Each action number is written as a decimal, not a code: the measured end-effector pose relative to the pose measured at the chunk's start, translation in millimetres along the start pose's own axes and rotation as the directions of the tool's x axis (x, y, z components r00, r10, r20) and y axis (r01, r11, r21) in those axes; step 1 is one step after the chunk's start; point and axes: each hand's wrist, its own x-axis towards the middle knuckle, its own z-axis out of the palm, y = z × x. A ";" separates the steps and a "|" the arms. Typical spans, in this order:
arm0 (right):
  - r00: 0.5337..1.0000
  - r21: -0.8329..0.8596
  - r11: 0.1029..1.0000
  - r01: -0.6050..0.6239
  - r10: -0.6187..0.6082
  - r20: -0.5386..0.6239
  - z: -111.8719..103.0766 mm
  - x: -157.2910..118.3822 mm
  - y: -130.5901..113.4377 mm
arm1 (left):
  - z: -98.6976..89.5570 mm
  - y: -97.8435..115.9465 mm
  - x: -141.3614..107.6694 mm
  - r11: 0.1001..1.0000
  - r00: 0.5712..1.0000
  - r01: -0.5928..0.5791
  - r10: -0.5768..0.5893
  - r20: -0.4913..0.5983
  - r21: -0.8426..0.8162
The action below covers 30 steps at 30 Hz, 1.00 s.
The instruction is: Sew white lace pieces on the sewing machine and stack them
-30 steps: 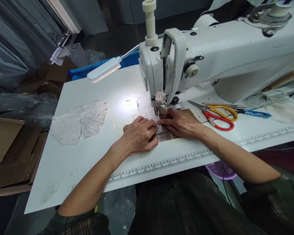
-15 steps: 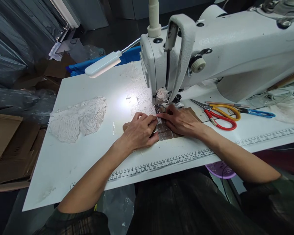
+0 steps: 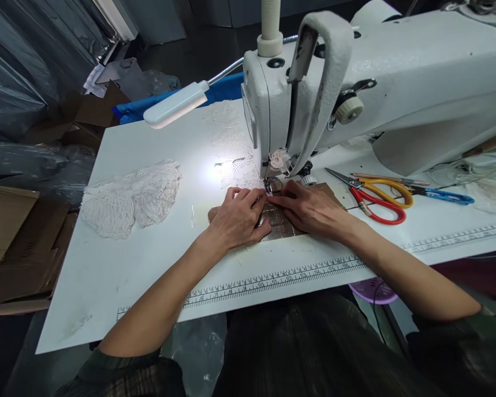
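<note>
White lace lies under and behind the presser foot of a white sewing machine. My left hand is just left of the foot, fingers bent and together, their tips on the lace edge, thumb resting on the brown metallic-looking plate. On the foot's right side my right hand is closed, its index finger pointing toward the left fingertips at the lace edge. Most of the lace at the fingertips is hidden by the fingers. Beneath both hands is the brown plate with tape on it.
A second gathered white lace piece lies on the table's left part. Red-and-yellow-handled scissors and a blue-handled tool lie right of my right hand. A lamp lights the table. A printed ruler runs along the front edge.
Lace has moved away from me under the foot; less shows in front of it, and the part behind has shifted. Both hands stay close to the foot. The view has shifted slightly.
</note>
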 end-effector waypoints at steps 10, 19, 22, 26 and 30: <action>0.991 -0.110 0.985 -0.129 0.132 0.017 -0.7 0.4 -13.8 | 5.2 1.0 2.5 0.996 0.996 0.077 -0.079 -0.048 -0.048; 0.933 0.330 0.878 -0.346 0.358 0.025 -14.8 12.4 17.5 | 9.0 -0.4 2.0 0.985 0.988 0.127 -0.137 -0.075 -0.119; 0.905 0.308 0.869 -0.388 0.421 -0.049 -10.0 16.2 18.0 | 8.7 0.8 2.3 0.983 0.987 0.139 -0.148 -0.063 -0.122; 0.938 0.270 0.905 -0.327 0.345 -0.020 -7.8 5.8 9.2 | 5.8 3.2 2.8 0.978 0.984 0.174 -0.177 -0.017 -0.115; 0.943 0.275 0.908 -0.317 0.333 -0.012 -2.2 -6.5 3.1 | 4.3 2.6 3.4 0.977 0.982 0.190 -0.189 0.021 -0.100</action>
